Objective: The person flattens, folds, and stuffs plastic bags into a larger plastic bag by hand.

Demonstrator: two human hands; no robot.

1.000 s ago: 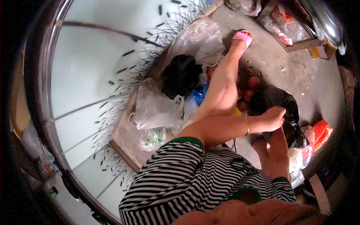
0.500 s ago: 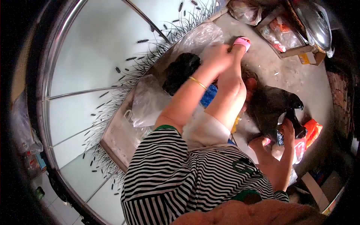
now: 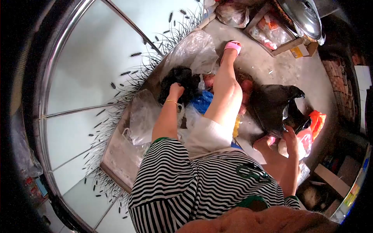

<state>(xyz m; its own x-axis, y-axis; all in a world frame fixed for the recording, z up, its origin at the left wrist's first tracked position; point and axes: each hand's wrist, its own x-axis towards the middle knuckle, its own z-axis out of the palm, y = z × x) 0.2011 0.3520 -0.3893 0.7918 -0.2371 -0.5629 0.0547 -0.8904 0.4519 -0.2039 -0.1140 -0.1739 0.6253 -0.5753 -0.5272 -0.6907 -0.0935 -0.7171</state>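
My left hand (image 3: 176, 90), with a yellow bangle at the wrist, is closed on the crumpled black bag (image 3: 182, 75) at the left of my leg. On the other side, my right hand (image 3: 289, 135) pinches the rim of a larger black plastic bag (image 3: 270, 105), whose mouth gapes beside the fingers. Several round reddish things (image 3: 246, 86) lie between that bag and my leg, partly hidden by it. A blue bag (image 3: 202, 102) sits just right of my left hand.
Clear plastic (image 3: 197, 48) and a whitish bag (image 3: 144, 118) lie along the patterned glass panel (image 3: 83, 66). An orange bag (image 3: 318, 121) is at the right. A wooden crate (image 3: 285, 47) stands at the upper right. My feet wear pink sandals (image 3: 233, 46).
My left hand has left my right hand's side, swept across my leg and taken hold of the left black bag. The right-hand bag now stands more open.
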